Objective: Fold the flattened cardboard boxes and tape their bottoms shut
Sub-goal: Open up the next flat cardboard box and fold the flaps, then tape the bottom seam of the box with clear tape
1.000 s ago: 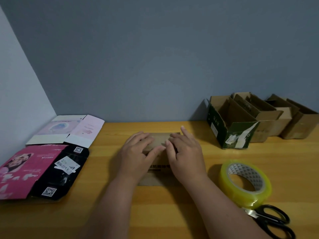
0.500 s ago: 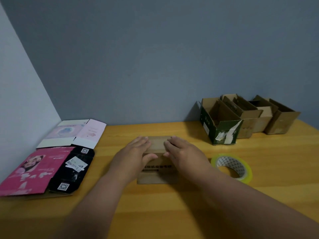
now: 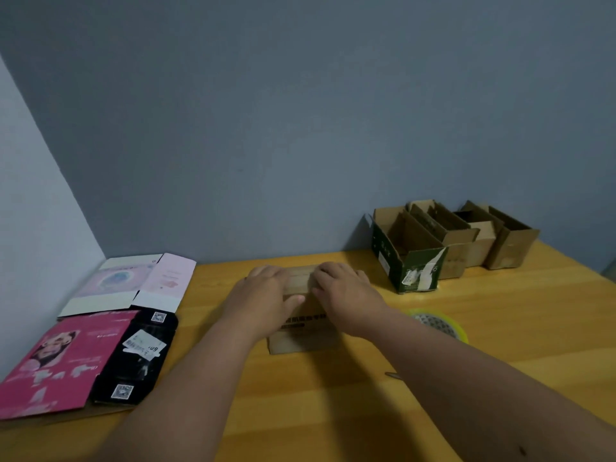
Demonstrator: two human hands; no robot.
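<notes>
Box (image 3: pixel 301 331) stands mid-table (image 3: pixel 500 328), left hand (image 3: pixel 263 295) and right hand (image 3: pixel 346 293) spread flat on its closed flaps; judged best to hold seam tight, freeing one hand for tape (image 3: pixel 441 323).

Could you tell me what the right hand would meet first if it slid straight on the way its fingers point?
Probably nothing on the table: the right hand on the small brown cardboard box points away and slightly leftward, toward the grey-blue wall; depth is unclear.

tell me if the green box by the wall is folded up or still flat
Folded up. The green box stands on the table with upright walls and an open top showing its brown inside.
</notes>
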